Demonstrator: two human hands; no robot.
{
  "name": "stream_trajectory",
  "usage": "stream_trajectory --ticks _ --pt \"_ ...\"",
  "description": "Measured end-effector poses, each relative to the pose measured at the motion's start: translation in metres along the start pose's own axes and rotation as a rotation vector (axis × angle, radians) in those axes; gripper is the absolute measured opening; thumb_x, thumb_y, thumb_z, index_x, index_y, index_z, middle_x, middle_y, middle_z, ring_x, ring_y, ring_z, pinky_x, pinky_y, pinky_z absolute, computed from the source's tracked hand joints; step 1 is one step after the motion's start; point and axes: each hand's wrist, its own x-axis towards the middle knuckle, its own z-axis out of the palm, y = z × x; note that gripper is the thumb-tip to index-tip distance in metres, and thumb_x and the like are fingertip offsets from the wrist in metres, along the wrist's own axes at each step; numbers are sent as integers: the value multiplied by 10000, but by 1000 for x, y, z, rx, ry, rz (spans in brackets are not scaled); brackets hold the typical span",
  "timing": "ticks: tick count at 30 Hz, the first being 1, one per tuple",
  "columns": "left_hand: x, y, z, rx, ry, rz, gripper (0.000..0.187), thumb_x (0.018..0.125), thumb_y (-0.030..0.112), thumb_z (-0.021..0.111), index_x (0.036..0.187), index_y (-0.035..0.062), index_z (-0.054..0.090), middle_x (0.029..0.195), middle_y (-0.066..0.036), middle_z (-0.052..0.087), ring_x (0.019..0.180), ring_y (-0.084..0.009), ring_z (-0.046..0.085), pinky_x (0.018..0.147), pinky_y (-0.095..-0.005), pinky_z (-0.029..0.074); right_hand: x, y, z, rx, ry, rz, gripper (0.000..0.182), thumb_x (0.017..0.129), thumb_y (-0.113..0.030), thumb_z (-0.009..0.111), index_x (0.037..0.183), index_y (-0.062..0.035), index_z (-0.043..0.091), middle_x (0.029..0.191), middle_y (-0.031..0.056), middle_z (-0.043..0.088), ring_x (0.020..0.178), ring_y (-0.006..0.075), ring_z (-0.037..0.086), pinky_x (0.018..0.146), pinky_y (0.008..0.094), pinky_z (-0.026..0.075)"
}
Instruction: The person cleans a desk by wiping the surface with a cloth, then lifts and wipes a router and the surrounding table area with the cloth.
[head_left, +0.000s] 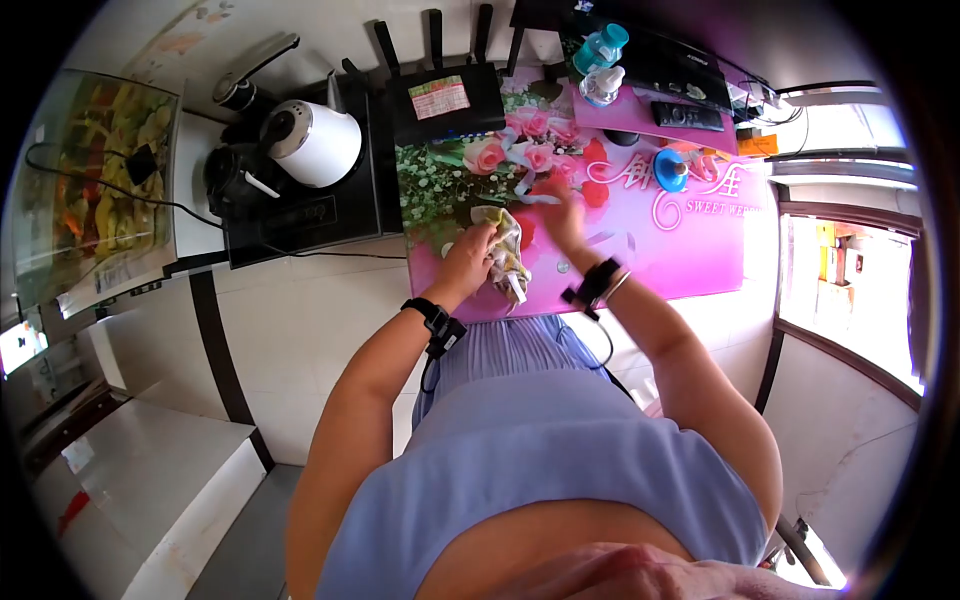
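Note:
A crumpled, patterned cloth [508, 252] in pale yellow and grey hangs from my left hand [470, 262] near the front edge of the table. The fingers of that hand are closed on its upper left side. My right hand [564, 218] is just right of the cloth, over the printed roses. Motion smears its fingers, which point up and left. Beneath both hands lies the pink flower-printed tabletop [690, 255].
On the left, a white kettle [318, 143] stands on a black hob beside a dark pot [235, 180]. Knives stand in a black holder [445, 100] behind the table. Bottles [601, 87], a remote [688, 116] and a blue round object [671, 171] occupy the back right.

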Motion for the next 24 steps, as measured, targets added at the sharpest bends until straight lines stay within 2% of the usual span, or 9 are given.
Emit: stream_trajectory --ticks 2,3,4,6,9,11,15,19,24 --pt "4 -1 -3 23 136 -29 606 699 -28 652 1256 74 435 1179 -193 527 1084 -375 521 925 -422 425 -32 -65 21 55 -195 -162 598 755 -21 659 1308 -70 438 1244 196 510 1160 349 512 947 393 443" --pt "6 -2 -5 48 263 -65 602 709 -52 621 1264 70 420 1157 -189 546 1080 -375 528 926 -421 423 -39 -95 24 263 -381 -19 670 769 -76 671 1367 -84 368 1371 207 396 1287 363 391 1035 417 357" --pt "5 -4 -12 46 273 -64 602 709 -52 621 1264 70 420 1157 -189 546 1080 -375 528 926 -421 423 -53 -82 42 12 -378 -238 679 814 -239 668 1403 -127 348 1449 198 315 1354 362 302 1070 488 293" --pt "0 -5 -32 167 293 -136 599 722 -75 578 1279 56 397 1190 -191 525 1114 -376 507 947 -417 412 -68 -86 48 -432 -539 -407 713 842 -405 616 1444 -186 303 1503 175 239 1396 357 216 1086 566 213" --pt "5 -17 -51 239 337 -75 578 737 -48 584 1278 19 391 1228 -200 494 1151 -384 472 980 -434 384 -53 -81 60 -519 -514 -365 712 860 -497 548 1459 -219 281 1523 166 192 1410 342 177 1083 598 178" --pt "11 -27 -58 293 393 -35 590 770 0 608 1305 -16 360 1252 -233 463 1173 -413 445 999 -453 362 -32 -85 47 -644 -542 -251 687 867 -459 545 1459 -228 283 1518 184 186 1405 367 176 1089 594 157" --pt "44 -42 -62 262 469 -193 679 788 61 635 1352 -87 285 1293 -286 416 1214 -425 406 1046 -454 323 38 -20 41 -613 -142 -23 584 936 -437 422 1456 -207 291 1525 142 208 1412 337 166 1091 593 136" --pt "93 -58 -71 302 605 -268 725 809 99 639 1349 -162 232 1321 -337 369 1248 -446 368 1069 -451 294 99 0 38 -606 -93 15 580 933 -415 404 1457 -196 289 1522 146 218 1411 335 171 1091 586 127" --pt "139 -79 -84 245 653 -465 688 854 164 602 1352 -157 253 1332 -346 373 1248 -450 379 1061 -450 316 148 8 40 -561 -127 43 583 911 -347 424 1465 -261 262 1541 103 192 1431 310 131 1096 599 95"
